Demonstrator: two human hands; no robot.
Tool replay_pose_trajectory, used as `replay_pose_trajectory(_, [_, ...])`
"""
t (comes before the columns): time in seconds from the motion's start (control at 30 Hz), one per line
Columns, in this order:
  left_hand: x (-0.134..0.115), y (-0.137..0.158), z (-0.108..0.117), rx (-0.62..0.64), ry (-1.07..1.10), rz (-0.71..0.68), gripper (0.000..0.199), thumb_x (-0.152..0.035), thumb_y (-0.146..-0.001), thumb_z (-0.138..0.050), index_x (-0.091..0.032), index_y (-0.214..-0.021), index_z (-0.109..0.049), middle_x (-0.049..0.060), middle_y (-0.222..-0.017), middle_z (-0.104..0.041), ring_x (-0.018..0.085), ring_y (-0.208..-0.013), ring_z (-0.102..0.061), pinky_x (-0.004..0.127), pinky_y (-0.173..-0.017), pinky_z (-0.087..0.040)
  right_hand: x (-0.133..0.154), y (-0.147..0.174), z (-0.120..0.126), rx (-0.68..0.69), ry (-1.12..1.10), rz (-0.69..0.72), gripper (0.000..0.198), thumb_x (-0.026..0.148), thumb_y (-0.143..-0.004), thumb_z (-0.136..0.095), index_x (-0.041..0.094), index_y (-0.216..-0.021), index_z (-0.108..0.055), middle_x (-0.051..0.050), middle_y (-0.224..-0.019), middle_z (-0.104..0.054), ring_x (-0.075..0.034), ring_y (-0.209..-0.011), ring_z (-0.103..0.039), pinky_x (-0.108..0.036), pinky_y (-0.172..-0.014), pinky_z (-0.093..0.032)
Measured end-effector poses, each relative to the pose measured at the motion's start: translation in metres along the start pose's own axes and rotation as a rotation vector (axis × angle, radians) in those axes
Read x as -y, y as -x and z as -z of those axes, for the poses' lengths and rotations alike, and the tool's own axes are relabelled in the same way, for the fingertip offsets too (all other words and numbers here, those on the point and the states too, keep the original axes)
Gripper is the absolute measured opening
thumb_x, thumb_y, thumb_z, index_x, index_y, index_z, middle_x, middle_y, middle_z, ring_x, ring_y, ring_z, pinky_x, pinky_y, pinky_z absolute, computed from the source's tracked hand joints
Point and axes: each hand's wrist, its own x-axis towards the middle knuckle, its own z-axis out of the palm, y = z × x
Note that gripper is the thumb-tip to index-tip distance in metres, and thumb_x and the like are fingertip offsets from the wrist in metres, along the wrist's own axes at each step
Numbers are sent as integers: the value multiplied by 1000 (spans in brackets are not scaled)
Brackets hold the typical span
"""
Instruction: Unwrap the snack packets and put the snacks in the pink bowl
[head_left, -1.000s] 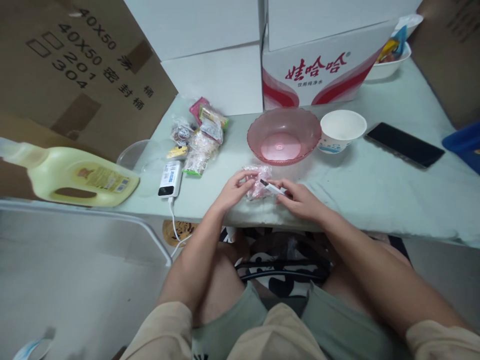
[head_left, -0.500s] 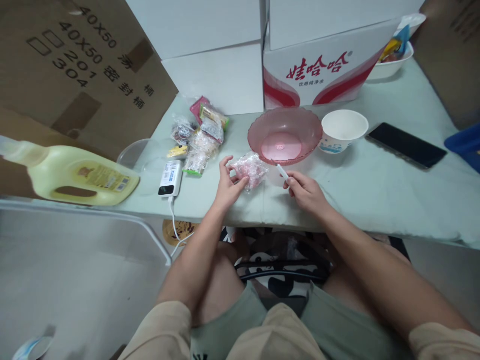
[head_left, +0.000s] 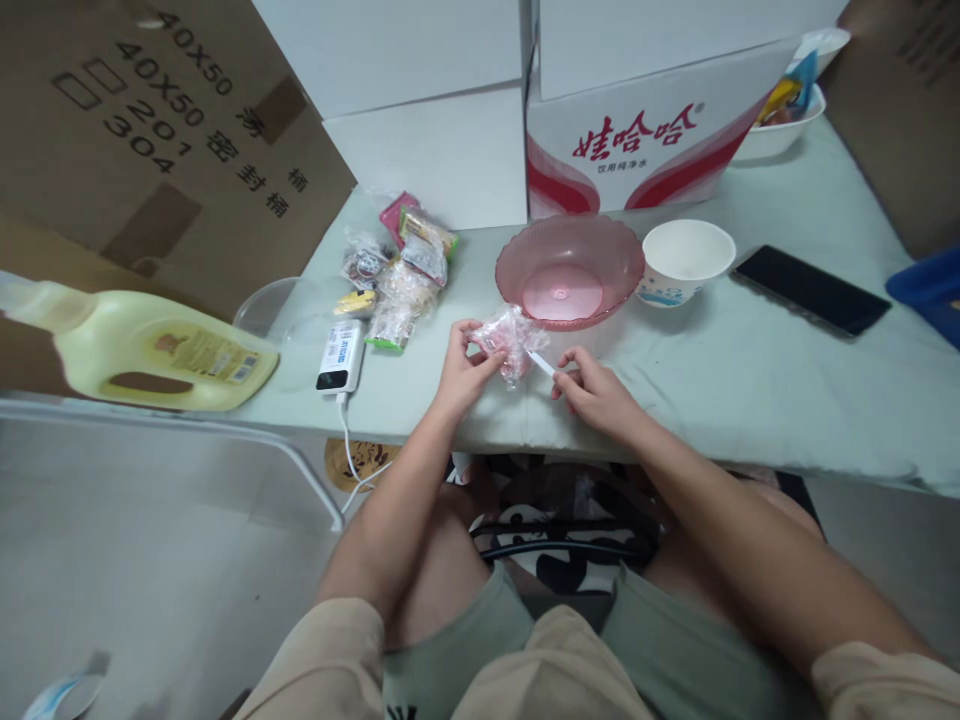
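Observation:
My left hand (head_left: 466, 372) is closed on a crinkled clear plastic packet with pink contents (head_left: 508, 345), just in front of the pink bowl (head_left: 571, 270). Pinched in my right hand (head_left: 592, 390) is a small white stick-like tool (head_left: 541, 364). Its far tip meets the packet's right side; whether it has pierced the plastic I cannot tell. Behind my right hand stands a white paper cup or bowl (head_left: 688, 255), close beside the pink bowl.
Several wrapped snack packets (head_left: 405, 275) lie to the left, near a white power bank (head_left: 341, 358) with a cable. A yellow bottle (head_left: 165, 345) lies at far left, a phone (head_left: 811, 290) at right. Cardboard boxes (head_left: 645, 140) line the back.
My right hand has moved left, bringing the white tool's tip to the packet. My left hand and the packet have shifted slightly right.

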Motion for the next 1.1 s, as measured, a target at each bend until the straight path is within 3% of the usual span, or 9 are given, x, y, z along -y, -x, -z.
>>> replay_pose_trajectory(0.17, [-6,-7,10,-204,147,107,57,-30,-64,-77,-31,-108,-40,-1,-102,-55,12,-82,-61,24,-68,-53,-3,0,7,68,87,-44,19,32,-89,-44,23,-105,-48,2,-75,-72,-14,-48,-55,-27,-55,-42])
replay_pose_trajectory(0.27, [-12,-8,15,-276,156,178,55,-29,-66,-73,-33,-110,-40,-1,-99,-59,11,-76,-60,23,-65,-53,-9,-2,16,-10,219,9,20,31,-90,-45,22,-103,-58,-1,-80,-73,-16,-56,-58,-29,-60,-42])
replay_pose_trajectory(0.43, [-19,-2,10,-82,182,285,45,-35,-67,-73,-29,-98,-41,-5,-93,-60,10,-70,-62,30,-68,-56,-19,-4,33,-264,637,154,25,30,-91,-46,20,-98,-69,-11,-94,-68,-25,-81,-60,-34,-65,-39])
replay_pose_trajectory(0.53, [-19,2,2,100,159,390,43,-47,-71,-72,-27,-96,-44,-3,-89,-62,14,-71,-66,30,-67,-57,-23,-5,41,-299,787,136,27,29,-91,-46,19,-96,-71,-14,-93,-65,-28,-84,-57,-38,-70,-38])
replay_pose_trajectory(0.6, [-15,2,-1,177,127,385,42,-58,-76,-64,-27,-99,-46,-1,-93,-64,17,-79,-68,32,-72,-57,-24,-5,46,-351,840,103,27,26,-90,-47,19,-99,-71,-15,-93,-66,-30,-88,-57,-42,-76,-38])
replay_pose_trajectory(0.73, [0,-5,4,136,41,224,48,-64,-85,-50,-25,-112,-49,5,-110,-63,19,-103,-65,35,-93,-51,-24,-6,46,-392,736,140,36,16,-81,-48,17,-112,-66,-16,-105,-67,-34,-100,-57,-49,-86,-39])
replay_pose_trajectory(0.9, [7,-9,15,-78,-212,107,47,-54,-85,-58,-26,-121,-48,9,-128,-55,22,-125,-52,35,-103,-42,-16,-3,22,-171,383,381,41,28,-83,-53,19,-123,-56,-12,-117,-65,-29,-105,-60,-43,-91,-46])
replay_pose_trajectory(1.0, [-1,-6,18,-231,-415,1,35,-44,-79,-67,-21,-102,-55,8,-112,-60,21,-108,-57,31,-92,-45,-7,0,7,-114,298,442,47,31,-81,-58,19,-127,-52,-11,-113,-66,-27,-102,-61,-41,-88,-47])
replay_pose_trajectory(1.1, [-8,-3,17,-121,-512,71,32,-48,-82,-60,-19,-69,-53,1,-69,-58,15,-68,-56,27,-68,-45,0,3,2,-21,292,510,22,22,-82,-52,21,-101,-63,-6,-87,-66,-22,-83,-61,-35,-78,-47])
